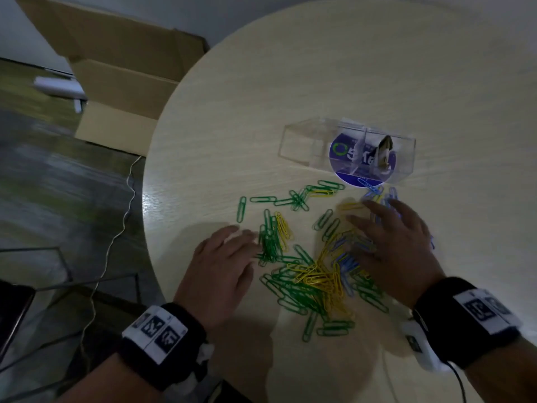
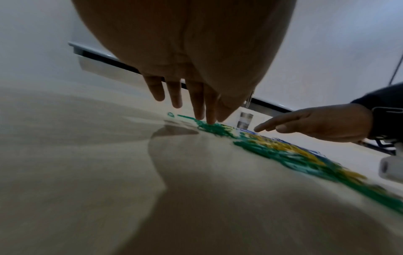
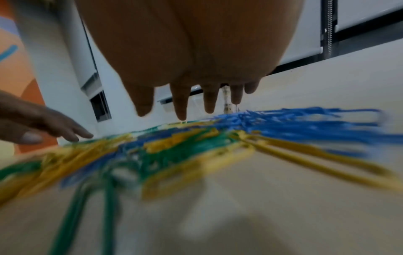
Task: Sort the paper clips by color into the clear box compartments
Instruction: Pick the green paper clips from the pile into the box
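Green, yellow and blue paper clips (image 1: pixel 313 274) lie mixed in a loose heap on the round table (image 1: pixel 319 82). My left hand (image 1: pixel 232 248) lies flat at the heap's left side, its straight fingers touching a bunch of green clips (image 1: pixel 270 237). My right hand (image 1: pixel 386 225) is spread flat over the blue clips (image 1: pixel 377 193) on the right; its fingertips (image 3: pixel 182 115) reach down to the pile. The clear box (image 1: pixel 345 146) stands beyond the clips; its right compartment holds a dark object. Neither hand grips a clip.
A round blue-and-white sticker (image 1: pixel 360 158) shows under the box. Cardboard boxes (image 1: pixel 122 82) stand on the floor left of the table. A thin cable (image 1: pixel 116 228) hangs past the table's left edge. A white device (image 1: pixel 418 347) lies beside my right wrist.
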The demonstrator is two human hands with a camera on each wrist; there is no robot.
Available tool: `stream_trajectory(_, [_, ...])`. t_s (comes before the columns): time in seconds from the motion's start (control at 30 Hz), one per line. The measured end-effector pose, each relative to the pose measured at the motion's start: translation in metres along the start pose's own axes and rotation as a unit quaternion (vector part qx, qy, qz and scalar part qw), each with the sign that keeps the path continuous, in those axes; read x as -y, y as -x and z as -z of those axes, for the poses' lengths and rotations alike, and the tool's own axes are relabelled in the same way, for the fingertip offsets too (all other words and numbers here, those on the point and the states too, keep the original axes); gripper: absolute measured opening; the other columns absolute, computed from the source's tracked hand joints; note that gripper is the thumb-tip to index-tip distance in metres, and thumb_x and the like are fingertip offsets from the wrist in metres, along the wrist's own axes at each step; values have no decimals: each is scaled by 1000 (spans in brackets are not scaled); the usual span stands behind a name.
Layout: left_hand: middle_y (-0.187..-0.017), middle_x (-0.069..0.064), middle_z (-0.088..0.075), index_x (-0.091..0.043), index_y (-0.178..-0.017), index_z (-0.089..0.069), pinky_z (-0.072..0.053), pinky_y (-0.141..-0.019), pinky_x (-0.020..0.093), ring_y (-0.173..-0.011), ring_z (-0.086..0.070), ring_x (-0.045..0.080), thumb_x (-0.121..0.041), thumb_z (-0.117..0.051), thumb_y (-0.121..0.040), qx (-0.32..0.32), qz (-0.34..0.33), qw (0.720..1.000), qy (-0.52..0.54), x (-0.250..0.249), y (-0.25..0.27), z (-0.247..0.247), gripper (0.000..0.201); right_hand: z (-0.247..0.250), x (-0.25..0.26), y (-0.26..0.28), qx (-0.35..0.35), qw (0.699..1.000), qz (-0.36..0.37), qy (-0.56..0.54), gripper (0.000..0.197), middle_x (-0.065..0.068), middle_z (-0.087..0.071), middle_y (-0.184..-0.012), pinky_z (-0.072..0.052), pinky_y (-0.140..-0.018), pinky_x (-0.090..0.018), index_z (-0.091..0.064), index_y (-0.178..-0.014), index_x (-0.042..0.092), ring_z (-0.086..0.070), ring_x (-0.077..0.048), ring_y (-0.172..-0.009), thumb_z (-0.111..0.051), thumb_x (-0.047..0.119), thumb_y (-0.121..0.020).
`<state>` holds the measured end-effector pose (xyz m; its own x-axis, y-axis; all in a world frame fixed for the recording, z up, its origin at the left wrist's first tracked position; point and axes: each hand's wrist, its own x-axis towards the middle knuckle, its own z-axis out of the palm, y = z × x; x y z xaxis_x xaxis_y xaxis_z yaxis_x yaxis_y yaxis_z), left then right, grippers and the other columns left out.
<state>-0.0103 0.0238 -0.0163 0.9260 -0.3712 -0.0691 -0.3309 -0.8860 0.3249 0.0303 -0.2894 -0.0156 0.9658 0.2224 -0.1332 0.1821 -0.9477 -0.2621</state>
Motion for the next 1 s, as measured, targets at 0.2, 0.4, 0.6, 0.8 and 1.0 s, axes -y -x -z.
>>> stream_trajectory(0.2, [-96,4,-58,-20,-96,-65,-50,-74,43,-87,-57,29,-33,-55,-91,-52,184,981,36,23,-61,10,17,0,19,-77,-5,993,110,30,37,-12,-70,-107,-49,-84,-43,-68,-113,14,-61,-37,-91,-60,5,-78])
stream_trajectory(0.4, [-99,4,-56,-18,-95,-63,-51,-74,41,-88,-58,26,-25,-58,-90,-21,198,978,53,21,-76,2,10,1,8,-63,68,995,-6,74,50,-10,-49,-131,-44,-88,-48,-52,-130,15,-45,-39,-109,-55,21,-81])
stream_trajectory(0.6, [-93,5,-60,-16,-95,-60,-45,-74,34,-90,-55,26,-16,-55,-91,-16,171,982,74,17,-84,6,6,4,2,-23,32,997,-22,72,57,-8,-45,-141,-40,-96,-49,-48,-134,19,-38,-35,-124,-61,34,-80])
stream_trajectory(0.8, [-100,1,-62,-21,-111,-65,-48,-82,38,-99,-53,22,-17,-56,-94,-6,86,991,97,-4,-108,0,20,-1,32,-42,70,994,11,88,58,-7,-40,-142,-36,-99,-50,-43,-137,37,-35,-36,-125,-43,50,-81])
stream_trajectory(1.0, [-97,1,-58,-18,-101,-67,-48,-78,35,-93,-56,23,-13,-60,-90,-19,87,991,97,4,-107,-7,14,9,28,-18,91,995,13,43,46,0,-45,-137,-36,-99,-47,-57,-122,45,-35,-32,-125,-50,49,-77])
